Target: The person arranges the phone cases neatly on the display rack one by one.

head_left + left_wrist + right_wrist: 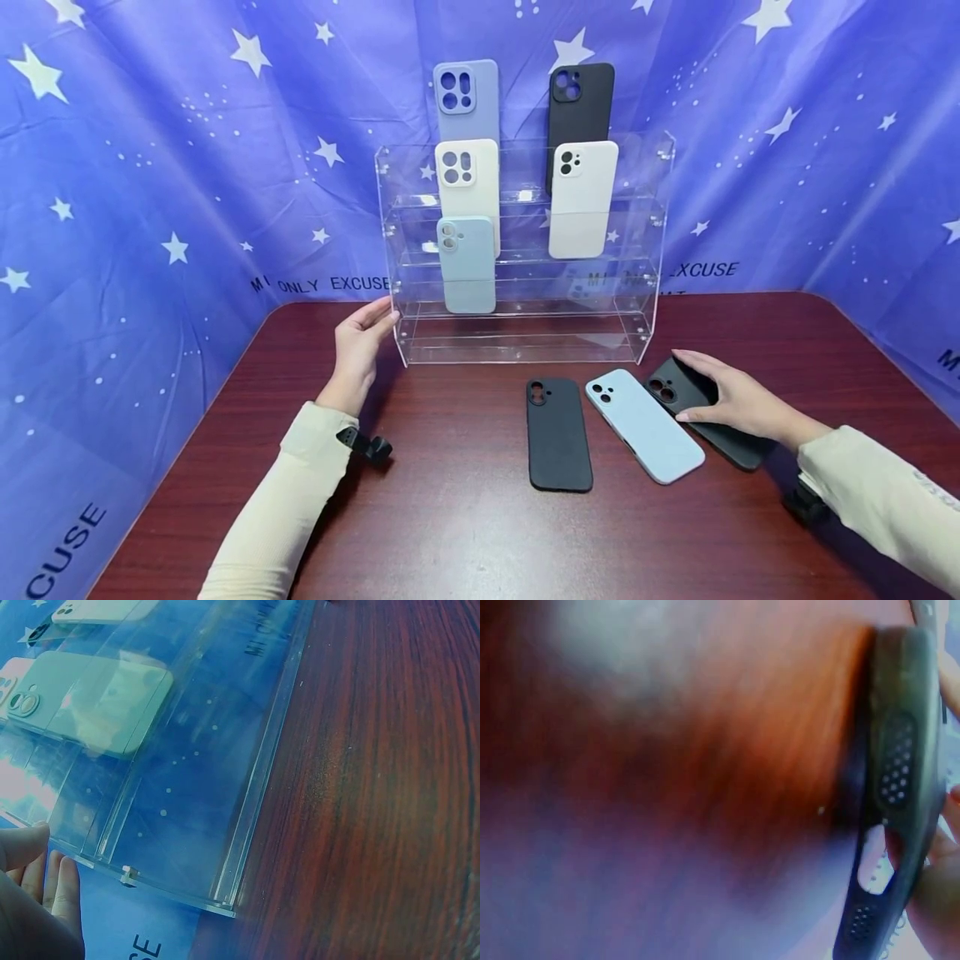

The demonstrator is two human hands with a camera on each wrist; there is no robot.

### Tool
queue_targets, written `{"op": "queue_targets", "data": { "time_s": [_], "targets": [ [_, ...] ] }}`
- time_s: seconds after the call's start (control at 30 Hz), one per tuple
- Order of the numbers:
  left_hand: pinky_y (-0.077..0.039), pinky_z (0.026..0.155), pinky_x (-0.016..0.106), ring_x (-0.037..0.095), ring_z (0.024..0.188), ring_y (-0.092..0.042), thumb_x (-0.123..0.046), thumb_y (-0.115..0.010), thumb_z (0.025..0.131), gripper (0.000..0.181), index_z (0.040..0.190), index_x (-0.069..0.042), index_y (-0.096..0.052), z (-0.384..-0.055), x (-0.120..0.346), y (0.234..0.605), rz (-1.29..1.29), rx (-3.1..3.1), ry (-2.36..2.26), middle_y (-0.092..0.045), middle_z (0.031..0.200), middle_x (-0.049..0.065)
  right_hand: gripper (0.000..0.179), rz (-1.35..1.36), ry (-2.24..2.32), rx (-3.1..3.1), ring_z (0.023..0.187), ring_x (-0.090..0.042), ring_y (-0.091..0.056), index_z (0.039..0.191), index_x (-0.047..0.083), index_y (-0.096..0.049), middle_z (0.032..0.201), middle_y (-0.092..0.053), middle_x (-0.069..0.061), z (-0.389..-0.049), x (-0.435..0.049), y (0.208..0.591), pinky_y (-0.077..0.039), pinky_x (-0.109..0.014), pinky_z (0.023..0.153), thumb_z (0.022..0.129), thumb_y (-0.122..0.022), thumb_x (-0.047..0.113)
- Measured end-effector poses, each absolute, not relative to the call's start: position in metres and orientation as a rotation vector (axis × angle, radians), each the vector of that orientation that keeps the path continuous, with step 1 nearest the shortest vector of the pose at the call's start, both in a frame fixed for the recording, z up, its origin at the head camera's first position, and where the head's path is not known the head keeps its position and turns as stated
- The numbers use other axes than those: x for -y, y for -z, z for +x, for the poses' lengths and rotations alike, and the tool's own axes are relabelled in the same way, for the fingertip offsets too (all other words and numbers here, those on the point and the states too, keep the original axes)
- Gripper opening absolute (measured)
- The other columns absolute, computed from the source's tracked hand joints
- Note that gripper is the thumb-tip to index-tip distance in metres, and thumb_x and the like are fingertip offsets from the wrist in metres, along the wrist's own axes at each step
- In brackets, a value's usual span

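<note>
A clear acrylic display rack (pixel 525 350) stands on the table. At its left side panel is my left hand (pixel 360 346), thumb in front and fingers behind the edge; the left wrist view shows the thumb and fingertips (pixel 66 874) at that panel. My right hand (pixel 738 400) spans a dark phone case (pixel 731 443) on the right and grips it by its long sides. The right wrist view shows that case (pixel 904 682) edge-on, with fingers partly hidden behind it. Beside it lie a light blue phone case (pixel 645 425) and a black phone case (pixel 558 437).
On the rack's left stand a lavender case (pixel 483 100), a cream case (pixel 480 196) and a pale blue case (pixel 471 279), stepped downward. A black case (pixel 592 112) and a white case (pixel 581 200) stand on its right. A blue starry curtain (pixel 180 167) hangs behind.
</note>
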State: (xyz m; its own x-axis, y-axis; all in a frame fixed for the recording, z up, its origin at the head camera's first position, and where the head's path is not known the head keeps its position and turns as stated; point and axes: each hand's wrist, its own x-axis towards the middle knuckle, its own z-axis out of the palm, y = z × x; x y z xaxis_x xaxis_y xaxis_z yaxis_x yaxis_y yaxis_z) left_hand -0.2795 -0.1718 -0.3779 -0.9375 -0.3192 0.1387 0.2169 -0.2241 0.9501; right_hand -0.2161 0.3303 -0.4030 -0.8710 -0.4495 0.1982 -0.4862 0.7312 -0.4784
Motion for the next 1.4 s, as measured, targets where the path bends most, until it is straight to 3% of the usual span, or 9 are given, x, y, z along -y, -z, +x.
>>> {"op": "queue_targets", "data": {
  "time_s": [0.13, 0.3, 0.47, 0.57, 0.83, 1.0, 1.2, 1.4],
  "targets": [
    [-0.053, 0.073, 0.015, 0.0, 0.08, -0.065, 0.014, -0.062, 0.081, 0.042, 0.122, 0.016, -0.052, -0.279, 0.172, 0.377, 0.11, 1.694, 2.224, -0.07, 0.076, -0.015, 0.082, 0.77, -0.762, 2.781, 0.118, -0.04, -0.045, 0.136, -0.003, -0.044, 0.134, -0.045, -0.025, -0.216, -0.326, 0.401, -0.028, -0.005, 0.088, 0.07, -0.083, 0.026],
    [-0.053, 0.072, 0.014, -0.001, 0.079, -0.064, 0.013, -0.062, 0.082, 0.041, 0.122, 0.015, -0.053, -0.278, 0.172, 0.377, 0.109, 1.701, 2.222, -0.07, 0.077, -0.015, 0.062, 0.6, -0.765, 2.753, 0.1, -0.034, -0.057, 0.13, -0.003, -0.052, 0.12, -0.058, -0.024, -0.218, -0.325, 0.395, -0.041, -0.014, 0.069, 0.078, -0.078, 0.018],
    [-0.053, 0.073, 0.015, 0.0, 0.081, -0.065, 0.013, -0.062, 0.081, 0.041, 0.122, 0.014, -0.053, -0.278, 0.171, 0.379, 0.112, 1.703, 2.233, -0.07, 0.078, -0.015, 0.044, 0.453, -0.82, 2.728, 0.081, 0.001, -0.058, 0.122, -0.003, -0.06, 0.103, -0.066, -0.025, -0.218, -0.328, 0.385, -0.043, -0.014, 0.058, 0.084, -0.072, 0.015],
    [-0.053, 0.074, 0.015, 0.001, 0.082, -0.065, 0.014, -0.063, 0.081, 0.041, 0.121, 0.015, -0.054, -0.279, 0.171, 0.38, 0.117, 1.697, 2.235, -0.07, 0.079, -0.014, 0.036, 0.422, -0.891, 2.708, 0.071, 0.011, -0.05, 0.118, -0.003, -0.062, 0.097, -0.068, -0.021, -0.217, -0.329, 0.378, -0.043, -0.015, 0.054, 0.086, -0.069, 0.013],
    [-0.053, 0.073, 0.015, 0.001, 0.081, -0.065, 0.013, -0.064, 0.08, 0.04, 0.119, 0.012, -0.057, -0.279, 0.171, 0.379, 0.131, 1.702, 2.204, -0.07, 0.078, -0.013, 0.037, 0.355, -1.209, 2.723, 0.073, 0.002, -0.062, 0.119, -0.002, -0.061, 0.09, -0.066, 0.024, -0.217, -0.328, 0.348, -0.051, -0.02, 0.055, 0.089, -0.066, 0.019],
    [-0.053, 0.073, 0.016, 0.001, 0.08, -0.065, 0.013, -0.063, 0.08, 0.035, 0.115, 0.008, -0.06, -0.279, 0.172, 0.379, 0.143, 1.698, 2.205, -0.07, 0.077, -0.014, 0.035, 0.326, -1.312, 2.683, 0.07, -0.002, -0.065, 0.119, 0.002, -0.062, 0.086, -0.067, 0.024, -0.221, -0.318, 0.322, -0.053, -0.023, 0.054, 0.089, -0.067, 0.019],
    [-0.053, 0.074, 0.016, 0.001, 0.08, -0.065, 0.013, -0.064, 0.08, 0.04, 0.119, 0.012, -0.057, -0.28, 0.172, 0.379, 0.135, 1.699, 2.213, -0.07, 0.078, -0.012, 0.024, 0.314, -1.43, 2.539, 0.074, 0.003, -0.062, 0.112, 0.016, -0.065, 0.084, -0.067, 0.023, -0.227, -0.294, 0.29, -0.05, -0.015, 0.061, 0.089, -0.066, 0.014],
    [-0.054, 0.073, 0.017, 0.003, 0.079, -0.066, 0.015, -0.063, 0.08, 0.037, 0.117, 0.013, -0.058, -0.281, 0.171, 0.379, 0.142, 1.67, 2.229, -0.07, 0.079, -0.01, 0.022, 0.367, -1.691, 2.319, 0.072, -0.001, -0.06, 0.107, 0.018, -0.067, 0.085, -0.068, 0.014, -0.238, -0.27, 0.261, -0.048, -0.014, 0.058, 0.088, -0.065, 0.008]
  ]
}}
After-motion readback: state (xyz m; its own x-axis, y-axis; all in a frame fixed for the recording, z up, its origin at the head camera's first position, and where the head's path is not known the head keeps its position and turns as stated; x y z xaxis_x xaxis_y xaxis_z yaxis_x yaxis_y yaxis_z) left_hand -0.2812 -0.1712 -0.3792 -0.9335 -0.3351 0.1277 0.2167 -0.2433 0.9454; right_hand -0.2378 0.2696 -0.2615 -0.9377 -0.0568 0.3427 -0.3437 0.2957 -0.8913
